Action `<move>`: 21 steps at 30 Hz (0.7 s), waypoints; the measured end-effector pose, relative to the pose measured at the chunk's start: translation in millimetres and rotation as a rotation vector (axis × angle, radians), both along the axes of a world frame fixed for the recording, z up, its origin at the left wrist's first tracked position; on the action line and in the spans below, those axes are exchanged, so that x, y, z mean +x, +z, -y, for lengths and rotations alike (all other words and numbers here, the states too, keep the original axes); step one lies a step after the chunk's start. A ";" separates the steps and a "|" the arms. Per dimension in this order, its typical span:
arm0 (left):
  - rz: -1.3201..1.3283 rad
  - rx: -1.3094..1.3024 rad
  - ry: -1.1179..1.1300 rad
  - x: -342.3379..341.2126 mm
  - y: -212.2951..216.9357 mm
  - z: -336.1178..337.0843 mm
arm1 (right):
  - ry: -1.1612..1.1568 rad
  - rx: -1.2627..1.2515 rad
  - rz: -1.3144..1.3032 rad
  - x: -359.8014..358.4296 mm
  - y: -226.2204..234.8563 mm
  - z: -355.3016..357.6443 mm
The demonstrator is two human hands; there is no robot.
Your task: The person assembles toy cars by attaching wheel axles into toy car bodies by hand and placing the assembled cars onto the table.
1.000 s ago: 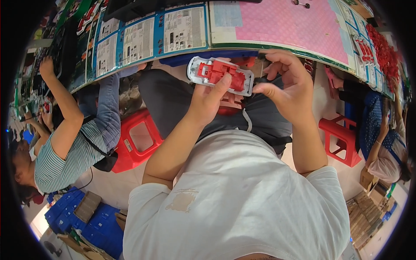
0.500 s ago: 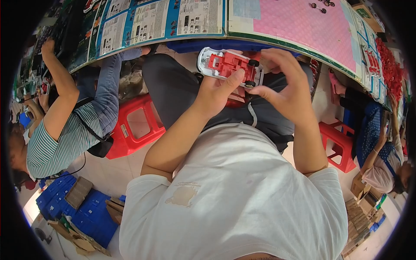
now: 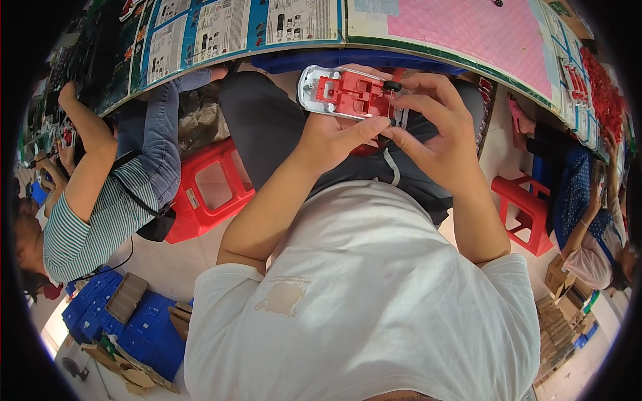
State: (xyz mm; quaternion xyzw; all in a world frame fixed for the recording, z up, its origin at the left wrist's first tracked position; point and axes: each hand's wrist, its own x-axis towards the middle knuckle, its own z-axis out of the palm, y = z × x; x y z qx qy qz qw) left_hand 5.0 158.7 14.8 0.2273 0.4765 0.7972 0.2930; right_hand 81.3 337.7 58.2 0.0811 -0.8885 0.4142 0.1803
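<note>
A toy car with a red underside and a white body lies belly up over my lap, just in front of the table edge. From below, my left hand cradles it, the thumb pressed along its near side. My right hand pinches at the car's right end, thumb and fingertips by the axle. One black wheel shows on the far side there; the near wheel is mostly covered by my fingers.
Printed blue-and-white sheets and a pink mat cover the table. Red stools flank me. One person sits at left, another at right. Blue bins and cartons stand behind on the left. Red parts are heaped at the table's right.
My right hand has closed in on the car's wheel end, where its fingers were apart before. My left thumb has shifted toward that end. The view has tilted slightly.
</note>
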 end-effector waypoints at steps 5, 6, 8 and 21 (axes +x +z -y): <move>-0.086 -0.019 0.009 -6.8 -1.3 4.0 | 0.001 0.027 0.001 -5.4 5.9 3.9; -0.080 -0.025 -0.002 -7.1 -2.0 4.5 | 0.004 0.033 -0.003 -5.4 6.4 4.3; -0.081 -0.032 -0.010 -8.1 -9.6 4.7 | 0.018 -0.035 0.105 -6.3 8.4 4.5; 0.172 0.027 0.005 -29.6 -21.8 26.6 | -0.168 0.098 -0.092 -95.1 41.2 -57.9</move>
